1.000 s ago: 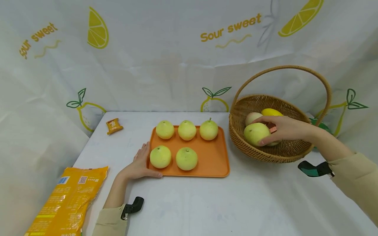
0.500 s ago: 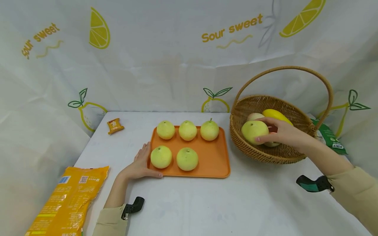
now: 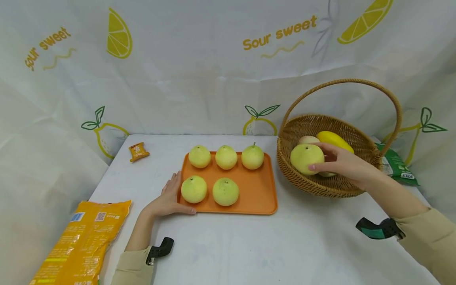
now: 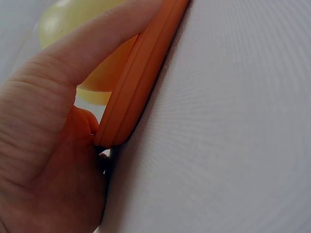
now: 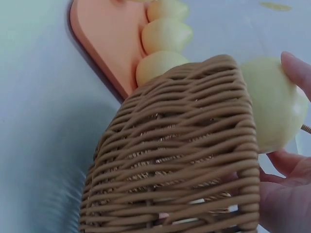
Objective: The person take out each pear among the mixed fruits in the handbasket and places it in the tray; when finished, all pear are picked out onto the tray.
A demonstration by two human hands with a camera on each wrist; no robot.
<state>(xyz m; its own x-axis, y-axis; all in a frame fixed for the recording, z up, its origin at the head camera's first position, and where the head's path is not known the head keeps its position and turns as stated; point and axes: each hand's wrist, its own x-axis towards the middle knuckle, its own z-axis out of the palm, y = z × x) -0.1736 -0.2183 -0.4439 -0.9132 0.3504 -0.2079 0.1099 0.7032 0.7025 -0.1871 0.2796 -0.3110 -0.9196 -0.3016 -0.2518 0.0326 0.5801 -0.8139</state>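
In the head view my right hand (image 3: 345, 162) holds a round pale green pear (image 3: 306, 159) over the left part of a wicker basket (image 3: 303, 184), thumb on its near side. The right wrist view has this pear (image 5: 269, 104) at the basket rim (image 5: 243, 97), between thumb and fingers. My left hand (image 3: 167, 200) rests against the left front corner of an orange tray (image 3: 258, 194), fingers extended along the side. Its thumb lies along the front rim, as the left wrist view confirms. Several similar pears (image 3: 226, 192) stand on the tray in two rows.
Inside the basket lie a yellow elongated fruit (image 3: 333, 140) and a pale round fruit (image 3: 308, 139). A tall handle (image 3: 342, 81) arches over it. A green packet (image 3: 399, 168) sits behind the basket at right. At left are a small orange packet (image 3: 138, 151) and a large orange bag (image 3: 83, 241).
My right hand has shifted slightly left and up with the pear, uncovering more of the yellow fruit and the green packet. The left hand and tray stay where they were.
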